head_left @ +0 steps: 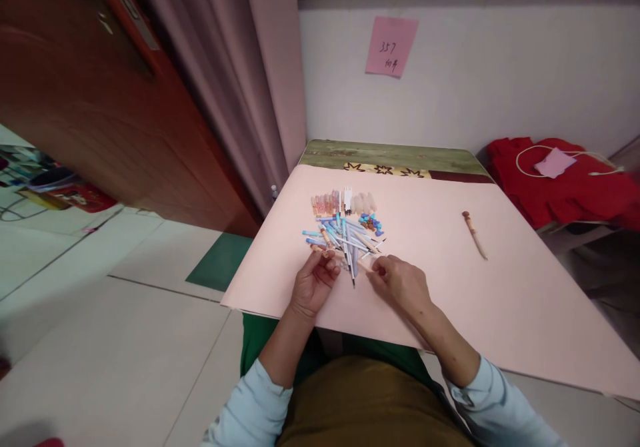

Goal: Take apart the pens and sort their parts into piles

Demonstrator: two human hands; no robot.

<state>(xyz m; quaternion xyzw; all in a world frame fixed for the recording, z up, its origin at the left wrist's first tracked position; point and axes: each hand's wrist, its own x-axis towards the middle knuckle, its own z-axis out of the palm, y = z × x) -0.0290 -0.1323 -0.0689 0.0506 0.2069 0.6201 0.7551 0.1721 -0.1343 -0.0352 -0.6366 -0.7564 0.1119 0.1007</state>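
Note:
My left hand (315,284) is closed, palm partly up, with its thumb and fingers pinching a beige-and-brown pen piece (321,251). My right hand (404,283) is closed too, knuckles up, its fingertips on a pale pen barrel (367,261); its far end blurs into the pile, so I cannot tell whether the two pieces meet. Just beyond both hands lies a heap of pen parts (346,237): blue, lilac and beige barrels and white refills with dark tips. Small blue and brown caps (371,223) sit at the heap's right side.
Behind the heap stand rows of pinkish pieces (326,203), white pieces (348,197) and pale translucent pieces (363,203). A beige pen with a brown top (474,235) lies alone on the pink-covered table (520,300). Red cloth (575,187) is beyond the right edge; a wall rises behind.

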